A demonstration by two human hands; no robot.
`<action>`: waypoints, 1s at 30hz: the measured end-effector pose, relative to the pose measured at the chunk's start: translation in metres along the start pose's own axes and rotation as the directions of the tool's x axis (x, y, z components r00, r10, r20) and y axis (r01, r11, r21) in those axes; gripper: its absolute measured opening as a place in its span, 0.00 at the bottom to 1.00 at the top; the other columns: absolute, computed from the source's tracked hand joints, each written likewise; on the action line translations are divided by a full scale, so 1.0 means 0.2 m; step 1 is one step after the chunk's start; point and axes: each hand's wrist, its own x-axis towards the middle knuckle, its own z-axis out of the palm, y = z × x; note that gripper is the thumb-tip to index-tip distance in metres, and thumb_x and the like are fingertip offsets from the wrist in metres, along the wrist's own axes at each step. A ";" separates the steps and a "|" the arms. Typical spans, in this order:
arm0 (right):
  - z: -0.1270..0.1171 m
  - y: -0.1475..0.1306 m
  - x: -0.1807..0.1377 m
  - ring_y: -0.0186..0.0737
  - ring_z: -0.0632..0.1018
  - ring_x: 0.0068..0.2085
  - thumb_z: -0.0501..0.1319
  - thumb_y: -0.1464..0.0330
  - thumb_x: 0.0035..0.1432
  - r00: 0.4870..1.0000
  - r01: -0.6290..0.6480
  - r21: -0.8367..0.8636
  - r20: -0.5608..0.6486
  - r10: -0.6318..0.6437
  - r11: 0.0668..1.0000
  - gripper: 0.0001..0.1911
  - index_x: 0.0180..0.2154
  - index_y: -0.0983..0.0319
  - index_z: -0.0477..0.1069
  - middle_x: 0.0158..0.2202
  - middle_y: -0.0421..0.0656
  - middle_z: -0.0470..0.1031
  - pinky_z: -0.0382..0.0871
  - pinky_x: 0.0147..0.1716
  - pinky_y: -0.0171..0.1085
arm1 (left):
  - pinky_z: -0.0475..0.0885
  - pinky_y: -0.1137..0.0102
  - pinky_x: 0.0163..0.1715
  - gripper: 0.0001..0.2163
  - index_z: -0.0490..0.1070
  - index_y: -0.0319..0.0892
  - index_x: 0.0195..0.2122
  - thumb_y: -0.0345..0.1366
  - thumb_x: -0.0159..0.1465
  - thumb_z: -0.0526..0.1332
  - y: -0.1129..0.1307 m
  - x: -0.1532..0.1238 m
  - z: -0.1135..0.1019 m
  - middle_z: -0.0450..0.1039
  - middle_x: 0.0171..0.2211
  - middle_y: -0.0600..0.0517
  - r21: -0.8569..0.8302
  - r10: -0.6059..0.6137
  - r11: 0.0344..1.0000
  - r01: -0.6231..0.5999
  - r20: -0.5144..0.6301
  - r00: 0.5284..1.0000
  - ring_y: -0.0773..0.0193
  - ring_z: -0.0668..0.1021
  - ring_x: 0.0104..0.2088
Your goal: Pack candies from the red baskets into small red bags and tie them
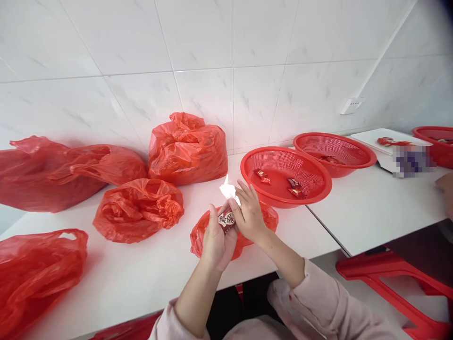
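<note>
Just above the table, my left hand (214,241) is closed around a small dark red packet (226,220) with pale lettering. My right hand (252,215) pinches the packet's upper end from the right, its other fingers stretched out. A crumpled, glaring white piece (228,191) sticks up above my fingertips; I cannot tell whether it belongs to the packet. Beneath both hands lies a red plastic bag (271,218), partly hidden by them. Close by on the right, a red perforated basket (283,200) holds several small red wrapped pieces (296,192).
Red plastic bags lie to the left, a bulky one (187,151) against the tiled wall and an open one (138,212) nearer. Rightward stand a second red basket (354,163) and a white scale (382,137). A person's arm (445,193) shows at the right edge, above a red stool (389,278).
</note>
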 end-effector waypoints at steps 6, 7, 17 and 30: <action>-0.12 0.07 0.09 0.38 0.73 0.34 0.52 0.53 0.65 0.845 -0.372 0.540 -0.140 0.517 0.755 0.18 0.36 0.60 0.68 0.31 0.41 0.72 0.69 0.35 0.37 | 0.71 0.58 0.55 0.21 0.71 0.37 0.50 0.49 0.65 0.59 0.03 0.00 -0.02 0.74 0.52 0.38 0.000 -0.080 0.997 0.080 0.049 0.996 0.49 0.77 0.53; -0.14 0.08 0.09 0.37 0.73 0.34 0.54 0.52 0.63 0.831 -0.377 0.601 -0.117 0.544 0.705 0.17 0.38 0.59 0.67 0.32 0.39 0.72 0.68 0.34 0.36 | 0.71 0.58 0.55 0.16 0.72 0.38 0.47 0.44 0.64 0.62 0.04 0.00 -0.03 0.74 0.52 0.39 0.013 -0.080 0.997 0.080 0.060 0.995 0.49 0.77 0.53; -0.18 -0.02 -0.05 0.36 0.73 0.30 0.57 0.55 0.62 0.878 -0.470 0.642 0.270 0.395 0.606 0.15 0.35 0.59 0.74 0.29 0.39 0.72 0.68 0.30 0.35 | 0.75 0.71 0.42 0.09 0.76 0.39 0.37 0.30 0.55 0.70 0.05 0.05 -0.08 0.78 0.36 0.50 0.325 0.009 0.945 -0.045 0.110 0.994 0.64 0.81 0.38; 0.02 -0.09 -0.22 0.43 0.73 0.56 0.52 0.76 0.62 0.967 0.242 0.235 -0.136 -0.215 0.941 0.21 0.54 0.59 0.70 0.52 0.47 0.76 0.70 0.56 0.47 | 0.71 0.65 0.51 0.21 0.64 0.50 0.60 0.46 0.67 0.57 0.06 0.04 -0.05 0.73 0.54 0.47 0.048 0.033 0.998 -0.028 -0.107 0.994 0.57 0.77 0.52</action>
